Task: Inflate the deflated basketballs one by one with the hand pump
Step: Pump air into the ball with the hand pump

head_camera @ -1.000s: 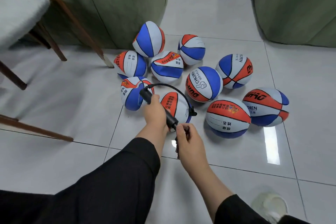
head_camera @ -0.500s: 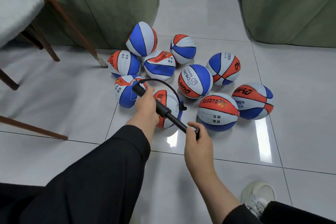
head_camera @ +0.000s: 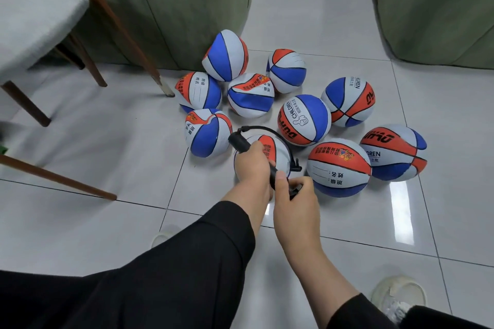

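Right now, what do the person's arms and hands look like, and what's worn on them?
Both hands are bare: no gloves, rings or watch visible on the left hand or the right hand. Loose black sleeves cover both arms, pushed back so the forearms show. No markings on the sleeves.

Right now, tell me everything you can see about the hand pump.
The hand pump is a slim black tube, plastic by its look, held slanted just above a basketball. The left hand grips its barrel, the right hand its handle, pushed close in. A thin black hose arcs from its far end to that ball's right side.
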A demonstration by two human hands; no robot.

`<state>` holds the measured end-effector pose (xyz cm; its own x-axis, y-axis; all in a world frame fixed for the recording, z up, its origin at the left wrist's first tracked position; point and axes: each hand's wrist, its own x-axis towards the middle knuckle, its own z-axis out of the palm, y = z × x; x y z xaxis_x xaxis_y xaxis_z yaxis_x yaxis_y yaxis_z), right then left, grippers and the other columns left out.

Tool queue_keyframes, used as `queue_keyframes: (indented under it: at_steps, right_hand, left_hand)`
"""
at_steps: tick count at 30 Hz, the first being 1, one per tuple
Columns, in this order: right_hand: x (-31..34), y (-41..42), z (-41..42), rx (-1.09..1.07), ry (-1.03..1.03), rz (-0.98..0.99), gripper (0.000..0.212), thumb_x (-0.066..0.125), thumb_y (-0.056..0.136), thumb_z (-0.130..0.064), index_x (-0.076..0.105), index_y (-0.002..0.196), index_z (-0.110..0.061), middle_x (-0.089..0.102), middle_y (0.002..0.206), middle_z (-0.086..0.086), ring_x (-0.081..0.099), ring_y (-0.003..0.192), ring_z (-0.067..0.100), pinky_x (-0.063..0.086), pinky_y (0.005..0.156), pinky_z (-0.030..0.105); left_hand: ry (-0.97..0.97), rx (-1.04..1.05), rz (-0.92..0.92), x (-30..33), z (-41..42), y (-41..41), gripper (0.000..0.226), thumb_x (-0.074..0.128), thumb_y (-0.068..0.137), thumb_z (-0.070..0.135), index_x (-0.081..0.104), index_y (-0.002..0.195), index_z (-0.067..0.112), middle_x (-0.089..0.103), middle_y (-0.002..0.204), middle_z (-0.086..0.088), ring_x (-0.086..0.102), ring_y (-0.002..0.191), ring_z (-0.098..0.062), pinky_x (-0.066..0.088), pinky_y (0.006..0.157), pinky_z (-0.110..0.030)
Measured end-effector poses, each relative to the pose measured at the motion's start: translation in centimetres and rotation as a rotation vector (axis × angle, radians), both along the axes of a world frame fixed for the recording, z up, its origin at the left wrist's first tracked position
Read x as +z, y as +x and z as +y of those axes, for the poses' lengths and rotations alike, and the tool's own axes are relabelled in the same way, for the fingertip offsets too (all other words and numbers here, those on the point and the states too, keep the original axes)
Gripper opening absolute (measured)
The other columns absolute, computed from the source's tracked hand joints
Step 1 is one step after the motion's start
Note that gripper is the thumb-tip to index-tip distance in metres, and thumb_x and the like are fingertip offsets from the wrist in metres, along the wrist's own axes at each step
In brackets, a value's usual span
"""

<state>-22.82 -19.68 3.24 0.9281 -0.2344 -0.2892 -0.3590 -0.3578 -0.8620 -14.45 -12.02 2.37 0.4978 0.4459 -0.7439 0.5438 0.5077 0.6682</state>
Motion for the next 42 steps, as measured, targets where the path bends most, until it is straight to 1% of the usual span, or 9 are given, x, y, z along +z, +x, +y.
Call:
queue_keyframes:
  at_steps: [5,15,19,22,28,31,35,38,42]
  right_hand:
    - [0.0,-0.2,-0.3,-0.010,-0.015,0.003,0.036,0.052,0.097,-0.057,0.046,0.125,-0.034,0.065,0.095,-0.010,0.063,0.090,0.010,0.056,0.080,0.038]
    - [-0.3,-1.2,-0.5,0.082,-0.049,-0.081,0.025,0.057,0.094,-0.051,0.054,0.087,-0.028,0.062,0.066,-0.006,0.059,0.067,0.011,0.052,0.063,0.037]
    - [-0.1,-0.7,-0.6,0.027,-0.025,-0.119,0.023,0.050,0.097,-0.049,0.051,0.098,-0.025,0.062,0.083,-0.009,0.058,0.079,0.007,0.050,0.071,0.034]
    - [-0.2,-0.5,-0.4,0.019,-0.021,-0.086,0.026,0.045,0.100,-0.051,0.048,0.110,-0.027,0.061,0.087,-0.010,0.059,0.081,0.007,0.051,0.072,0.037]
    - [-0.3,-0.2,-0.3,-0.008,0.018,-0.046,0.033,0.046,0.099,-0.056,0.047,0.114,-0.026,0.063,0.091,-0.009,0.062,0.083,0.007,0.052,0.073,0.036]
    - [0.0,0.0,-0.5,0.015,0.000,-0.063,0.033,0.046,0.096,-0.060,0.049,0.109,-0.029,0.065,0.089,-0.012,0.063,0.084,0.006,0.055,0.074,0.036]
    - [0.0,-0.1,-0.7,0.049,-0.029,-0.101,0.032,0.043,0.093,-0.063,0.050,0.103,-0.033,0.067,0.082,-0.009,0.064,0.081,0.010,0.055,0.073,0.040]
    - [-0.5,-0.9,-0.8,0.048,-0.018,-0.098,0.043,0.039,0.088,-0.070,0.052,0.106,-0.034,0.063,0.075,-0.006,0.061,0.072,0.014,0.054,0.067,0.042]
    - [-1.0,-1.3,-0.8,0.089,-0.008,-0.053,0.032,0.052,0.092,-0.062,0.051,0.096,-0.031,0.060,0.072,-0.006,0.057,0.066,0.011,0.047,0.059,0.032]
  left_hand:
    - [0.036,-0.081,-0.064,-0.1,-0.2,0.8,0.015,0.064,0.090,0.025,0.061,0.101,0.015,0.058,0.071,-0.006,0.054,0.059,-0.020,0.051,0.060,-0.029]
    - [0.067,-0.019,-0.019,0.4,5.2,2.8,0.024,0.061,0.094,0.020,0.059,0.116,0.011,0.060,0.071,-0.004,0.054,0.062,-0.017,0.050,0.062,-0.030]
    - [0.067,-0.011,-0.017,0.5,3.9,2.3,0.015,0.059,0.096,0.025,0.058,0.107,0.015,0.061,0.078,-0.007,0.056,0.067,-0.019,0.052,0.068,-0.033]
    - [0.073,-0.014,-0.015,0.2,2.0,1.7,0.023,0.057,0.095,0.028,0.058,0.115,0.018,0.061,0.079,-0.007,0.056,0.066,-0.020,0.051,0.064,-0.031]
    - [0.132,-0.100,-0.029,0.5,-1.0,0.6,0.015,0.058,0.086,0.032,0.057,0.083,0.017,0.057,0.062,-0.003,0.055,0.063,-0.027,0.051,0.070,-0.038]
    - [0.083,-0.118,-0.014,0.5,-0.9,0.6,0.026,0.058,0.072,0.038,0.062,0.088,0.017,0.061,0.069,-0.005,0.058,0.066,-0.028,0.059,0.076,-0.044]
    - [0.099,-0.121,-0.036,1.0,0.3,1.6,0.031,0.060,0.078,0.034,0.062,0.103,0.016,0.061,0.078,-0.008,0.061,0.071,-0.028,0.060,0.082,-0.046]
    - [0.105,-0.066,-0.046,1.2,2.1,2.5,0.014,0.062,0.090,0.026,0.056,0.099,0.018,0.059,0.084,-0.009,0.057,0.072,-0.025,0.053,0.074,-0.037]
    - [0.132,-0.040,-0.054,1.0,4.0,2.9,0.009,0.060,0.095,0.021,0.051,0.097,0.019,0.059,0.080,-0.008,0.055,0.069,-0.021,0.053,0.075,-0.037]
